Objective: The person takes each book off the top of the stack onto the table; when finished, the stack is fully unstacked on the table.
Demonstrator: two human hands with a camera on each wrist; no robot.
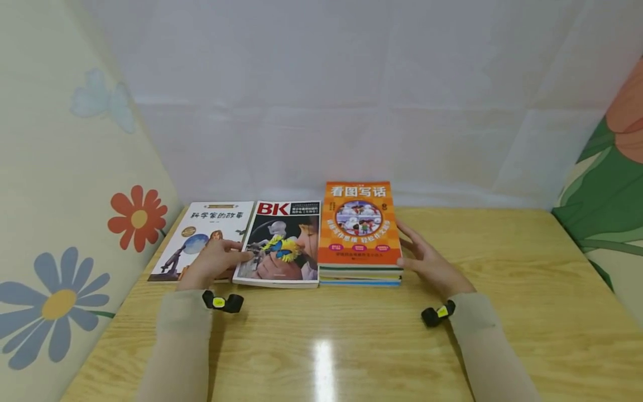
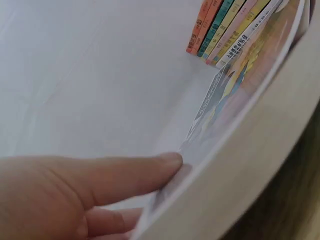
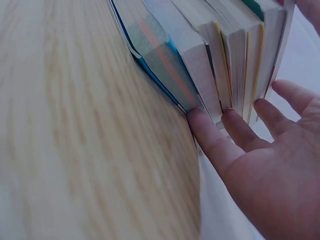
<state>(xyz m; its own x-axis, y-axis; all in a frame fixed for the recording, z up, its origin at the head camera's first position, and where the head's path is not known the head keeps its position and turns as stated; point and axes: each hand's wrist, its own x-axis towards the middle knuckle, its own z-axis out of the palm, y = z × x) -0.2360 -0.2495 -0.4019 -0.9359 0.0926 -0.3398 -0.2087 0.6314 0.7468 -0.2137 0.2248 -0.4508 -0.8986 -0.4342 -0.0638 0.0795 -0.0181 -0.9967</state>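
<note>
Three sets of books lie side by side in the head view: a white book [image 1: 221, 215], a magazine-like book marked BK [image 1: 281, 262], and a stack of several books topped by an orange one [image 1: 359, 251]. My left hand [image 1: 213, 262] reaches over the white book, its thumb and fingers at the left edge of the BK book. In the left wrist view the thumb [image 2: 145, 175] rests along that book's edge. My right hand [image 1: 429, 265] touches the right side of the stack. Its fingertips [image 3: 200, 117] spread across the page edges in the right wrist view.
The wooden table [image 1: 281, 346] carries all the books. A white cloth backdrop [image 1: 321, 111] hangs right behind them. Flower-patterned panels stand at the left [image 1: 65, 195] and right [image 1: 613, 195]. Spines of the stacked books [image 2: 220, 40] face the backdrop.
</note>
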